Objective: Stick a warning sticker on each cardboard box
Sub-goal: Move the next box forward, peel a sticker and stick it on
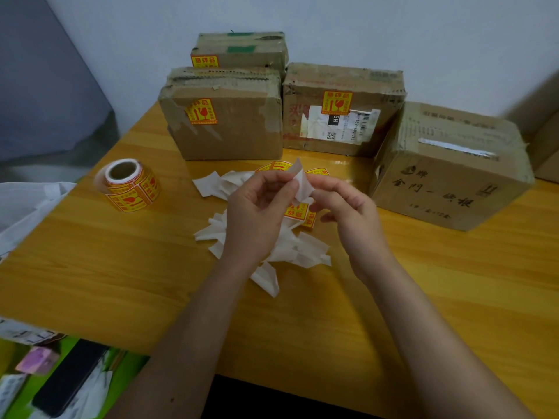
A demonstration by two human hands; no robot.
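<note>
Single head-worn wide-angle view; looks forward and down across the table point(90, 267) from its near edge; both forearms close in the foreground; the wall point(363, 25) closes the far side; edges bowed.

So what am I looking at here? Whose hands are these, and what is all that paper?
No machine: a person wears a camera on the head, looking down at their own hands. The left hand and right hand together pinch a white backing paper, apparently peeling a sticker. Below lie white paper scraps on the wooden table. A sticker roll stands to the left. Three boxes behind carry yellow stickers, for example the left front box; the right box shows none.
</note>
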